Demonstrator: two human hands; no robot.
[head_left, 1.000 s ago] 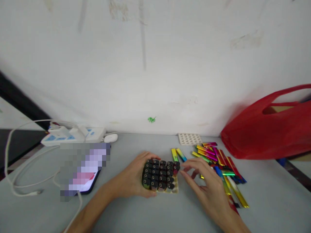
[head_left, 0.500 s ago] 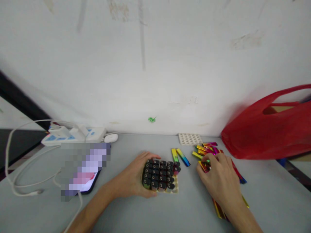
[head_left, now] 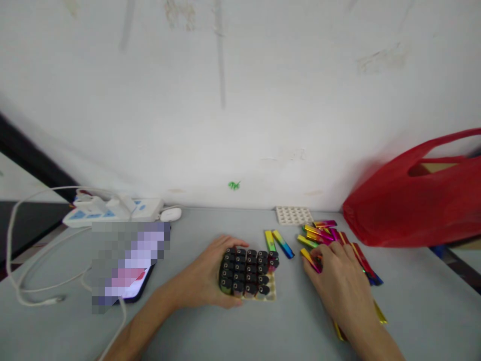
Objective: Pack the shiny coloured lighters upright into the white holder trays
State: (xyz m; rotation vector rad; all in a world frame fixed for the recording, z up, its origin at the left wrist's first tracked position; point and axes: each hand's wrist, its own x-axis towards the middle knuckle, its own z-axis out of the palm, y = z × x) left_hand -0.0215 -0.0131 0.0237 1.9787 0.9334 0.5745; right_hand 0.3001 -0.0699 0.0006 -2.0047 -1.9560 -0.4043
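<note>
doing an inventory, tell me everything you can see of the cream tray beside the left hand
The cream tray looks like plastic, with faint hollows along its bare right edge. Upright black-topped sticks hide most of it, packed in close rows. It appears to lie flat on the grey table. The left hand curls around the sticks' left side; whether it touches the tray is hidden.

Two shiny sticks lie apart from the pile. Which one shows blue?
The right-hand stick, nearer the pile: its yellow runs into blue. The other stick shows yellow and green instead.
</note>
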